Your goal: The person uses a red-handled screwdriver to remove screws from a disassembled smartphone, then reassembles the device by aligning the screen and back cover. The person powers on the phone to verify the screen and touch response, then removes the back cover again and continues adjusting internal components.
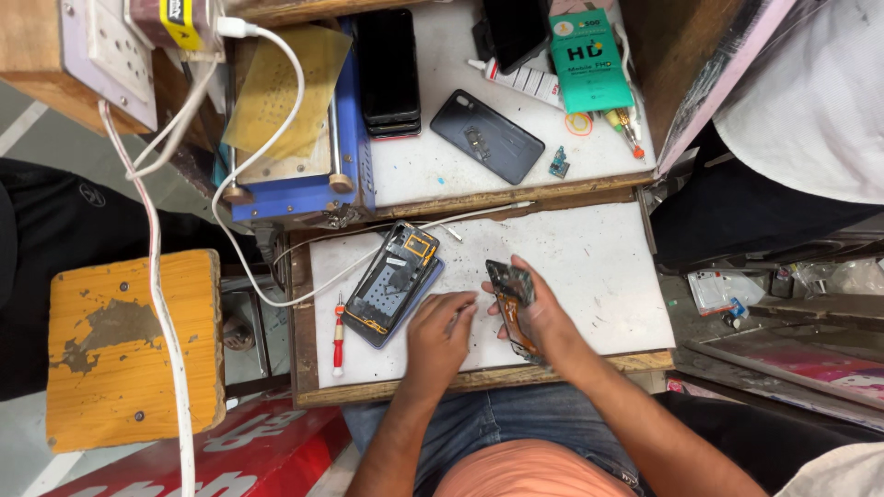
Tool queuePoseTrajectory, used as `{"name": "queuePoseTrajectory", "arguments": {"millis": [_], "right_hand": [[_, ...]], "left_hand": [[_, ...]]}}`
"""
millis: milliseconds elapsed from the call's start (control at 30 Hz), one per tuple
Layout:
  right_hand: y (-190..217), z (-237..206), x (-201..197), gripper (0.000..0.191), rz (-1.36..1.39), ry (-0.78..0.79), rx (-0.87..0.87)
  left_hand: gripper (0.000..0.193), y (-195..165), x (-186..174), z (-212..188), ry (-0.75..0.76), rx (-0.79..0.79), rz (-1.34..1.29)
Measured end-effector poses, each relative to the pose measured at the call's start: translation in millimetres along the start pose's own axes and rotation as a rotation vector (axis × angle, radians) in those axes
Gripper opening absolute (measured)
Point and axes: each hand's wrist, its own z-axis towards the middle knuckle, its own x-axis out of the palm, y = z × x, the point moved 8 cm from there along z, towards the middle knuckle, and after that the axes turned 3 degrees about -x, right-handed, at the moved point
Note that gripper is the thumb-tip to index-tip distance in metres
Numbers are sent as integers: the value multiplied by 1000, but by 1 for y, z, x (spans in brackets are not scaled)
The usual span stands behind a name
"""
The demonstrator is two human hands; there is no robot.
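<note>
My right hand grips a long, narrow phone part with orange flex and dark glass, held tilted above the white work board. My left hand rests on the board just left of it, its fingers closed on a thin tool whose tip points at the part. An opened phone frame lies face up on a blue phone body to the left of my left hand. A red-handled screwdriver lies near the board's left edge.
On the upper shelf lie a dark phone back cover, a stack of black phones, a green box, a glue tube and a blue heating machine. White cables hang at the left beside an orange stool. Another person sits at the right.
</note>
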Motion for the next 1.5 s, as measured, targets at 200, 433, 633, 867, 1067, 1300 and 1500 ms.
{"name": "queuePoseTrajectory", "arguments": {"millis": [200,433,633,867,1067,1300,1500], "right_hand": [[58,-25,44,111,-890,100,-466],[67,-23,53,117,-950,84,-503],[36,-18,20,104,-420,36,-168],[10,-15,15,106,239,57,37],[10,-18,12,108,183,14,47],[10,-22,9,107,161,-12,6],[3,-22,13,104,281,66,9]], "left_hand": [[16,27,-22,-20,-44,-254,-145],[16,34,-17,-26,-26,-266,-197],[16,37,-8,-30,45,-412,-348],[18,-19,-11,-20,51,-242,-213],[20,-24,2,-13,122,-407,-383],[19,-25,5,-11,108,-412,-373],[16,-26,4,-12,74,-421,-350]]}}
